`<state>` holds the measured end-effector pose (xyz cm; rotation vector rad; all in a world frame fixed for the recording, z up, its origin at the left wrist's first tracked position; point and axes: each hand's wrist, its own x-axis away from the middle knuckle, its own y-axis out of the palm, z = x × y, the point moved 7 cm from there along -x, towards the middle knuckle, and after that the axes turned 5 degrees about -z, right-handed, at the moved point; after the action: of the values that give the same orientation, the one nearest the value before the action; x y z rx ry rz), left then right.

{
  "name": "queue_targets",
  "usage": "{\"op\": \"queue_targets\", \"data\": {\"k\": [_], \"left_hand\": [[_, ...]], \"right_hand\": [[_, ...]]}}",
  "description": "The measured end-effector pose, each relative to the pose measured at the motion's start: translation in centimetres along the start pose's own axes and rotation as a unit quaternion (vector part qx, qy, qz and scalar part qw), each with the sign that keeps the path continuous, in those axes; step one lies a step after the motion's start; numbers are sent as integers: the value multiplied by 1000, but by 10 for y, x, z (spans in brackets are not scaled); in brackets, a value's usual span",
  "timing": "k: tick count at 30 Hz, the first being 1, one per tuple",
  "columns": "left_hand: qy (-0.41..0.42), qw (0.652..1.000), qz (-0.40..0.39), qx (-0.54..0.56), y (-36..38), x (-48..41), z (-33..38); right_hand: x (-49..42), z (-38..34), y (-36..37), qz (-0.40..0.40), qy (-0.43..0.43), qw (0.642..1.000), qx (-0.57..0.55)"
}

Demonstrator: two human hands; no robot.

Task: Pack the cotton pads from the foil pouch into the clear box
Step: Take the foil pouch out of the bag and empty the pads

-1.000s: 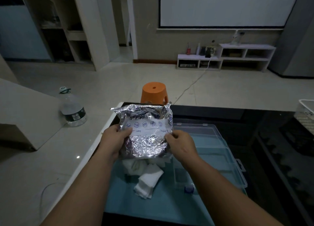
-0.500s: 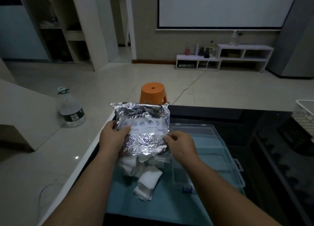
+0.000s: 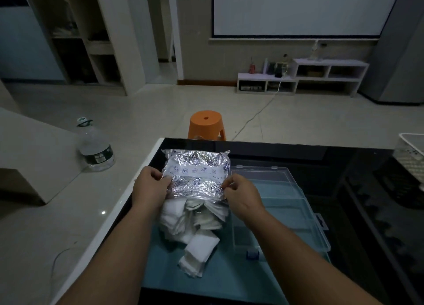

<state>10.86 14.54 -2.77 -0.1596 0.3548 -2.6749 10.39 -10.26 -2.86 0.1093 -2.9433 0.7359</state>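
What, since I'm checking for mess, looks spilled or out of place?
The pads spill from the pouch, gripped by the left hand and right hand, into a loose heap on the mat, left of the box, not in it.

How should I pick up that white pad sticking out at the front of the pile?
Probably pinch the front pad across its two long edges, coming down from above on the near side. It lies flat atop the pile below the foil pouch, its sides uncovered. Only its far end butts against other pads.
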Motion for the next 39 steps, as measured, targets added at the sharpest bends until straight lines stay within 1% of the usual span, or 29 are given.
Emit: {"op": "queue_targets", "data": {"k": [2, 5, 9, 12, 16, 20, 23, 26, 28, 30, 33, 34, 37, 39], "left_hand": [[-13, 1000, -17, 2, 2, -1, 0], [-20, 999, -50, -1, 5, -2, 0], [4, 999, -34, -35, 4, 1, 1], [16, 999, -39, -21, 8, 2, 3], [48, 997, -45, -30, 11, 2, 7], [61, 996, -44, -47, 13, 4, 12], [69, 995, -41, -58, 12, 6, 15], [86, 993, -38, -70, 11, 7, 19], [77, 994, -50, -50, 11, 6, 19], [40, 997, -70, -4, 12, 4, 14], [5, 996, -90, -14, 11, 0, 9], [3, 995, -94, -17, 10, -1, 8], [20, 995, -86, -50, 7, -3, 5], [23, 996, -79, -34, 6, -1, 4]], "right_hand": [[1, 0, 3, -10, -1, 1000, -6], [1, 1, 2, -5, -5, 1000, -24], [1, -2, 5, -12, -19, 999, -28], [1, -2, 7, -13, -16, 999, -31], [1, 1, 4, 1, 4, 998, -69], [2, -3, 0, 15, -10, 998, -57], [5, -8, 2, 6, -31, 995, -91], [4, -9, 8, -29, -22, 994, -106], [3, -7, 11, -32, -6, 991, -130], [2, -6, 9, -12, 1, 990, -143], [2, -7, 8, 0, -3, 986, -168], [2, -7, 7, 4, -11, 987, -159], [1, -6, 3, 17, -32, 996, -82], [-1, -4, -1, 25, -24, 998, -57]]}}
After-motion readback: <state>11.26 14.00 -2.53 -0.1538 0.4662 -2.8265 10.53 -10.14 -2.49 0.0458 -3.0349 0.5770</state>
